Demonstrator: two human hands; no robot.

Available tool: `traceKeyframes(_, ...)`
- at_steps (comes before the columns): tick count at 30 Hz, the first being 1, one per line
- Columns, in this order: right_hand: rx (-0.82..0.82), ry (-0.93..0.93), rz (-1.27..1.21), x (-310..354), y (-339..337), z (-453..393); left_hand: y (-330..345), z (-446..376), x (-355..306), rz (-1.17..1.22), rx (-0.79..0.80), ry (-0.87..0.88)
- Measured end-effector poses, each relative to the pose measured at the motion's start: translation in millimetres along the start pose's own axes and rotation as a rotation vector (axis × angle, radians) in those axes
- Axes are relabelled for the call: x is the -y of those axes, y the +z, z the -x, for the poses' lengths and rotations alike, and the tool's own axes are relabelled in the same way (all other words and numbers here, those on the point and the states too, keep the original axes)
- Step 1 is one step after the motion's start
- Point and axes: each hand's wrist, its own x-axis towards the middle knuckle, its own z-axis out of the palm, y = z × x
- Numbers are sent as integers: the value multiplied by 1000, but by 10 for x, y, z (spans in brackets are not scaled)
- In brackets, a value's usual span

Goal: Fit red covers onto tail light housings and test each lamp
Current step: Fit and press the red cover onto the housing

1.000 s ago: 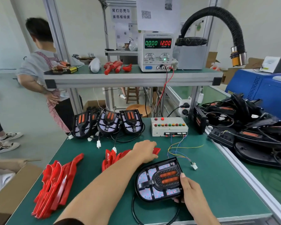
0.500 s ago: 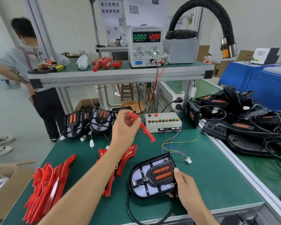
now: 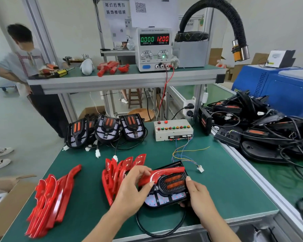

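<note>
Stacks of red covers on green bench mat (image 3: 217,186): loose pile (image 3: 49,203) at 8 o'clock, second bunch (image 3: 117,170) just left of centre. Row of three bare housings (image 3: 106,131) at 11 o'clock, connectors trailing toward the near edge. Left hand (image 3: 131,191) at 6 o'clock, fingers and thumb pinching one red cover (image 3: 164,173), which lies along the upper edge of the tail light housing (image 3: 168,191). Right hand (image 3: 198,196) grips that housing's right side, thumb on its face, fingers curled under. Housing rests on mat, black cable looping toward the near edge. Button test box (image 3: 173,130) at 12 o'clock, coloured wires running to a white plug (image 3: 200,168) just beyond the housing. Power supply (image 3: 154,49) on upper shelf reads 0.000 and 12.00. Heap of wired black housings (image 3: 262,130) at 3 o'clock
</note>
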Motion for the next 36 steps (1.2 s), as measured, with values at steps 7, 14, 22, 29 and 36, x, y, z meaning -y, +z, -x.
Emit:
traceKeyframes(7, -9, 19, 1, -16, 1, -5, -10, 80, -15, -317, -14, 147)
traceKeyframes(14, -19, 1, -2, -17, 2, -4, 75, 25, -91, -334, -25, 133)
traceKeyframes(22, -24, -37, 32, -36, -12, 4, 73, 57, -108, -278, -57, 37)
traceKeyframes(29, -34, -75, -26, -114, -8, -6, 173, 37, -64, -138, -221, -182)
traceKeyframes(36, 7, -95, -163, -166, -70, -16, 121, -84, -151, 395, 95, -559)
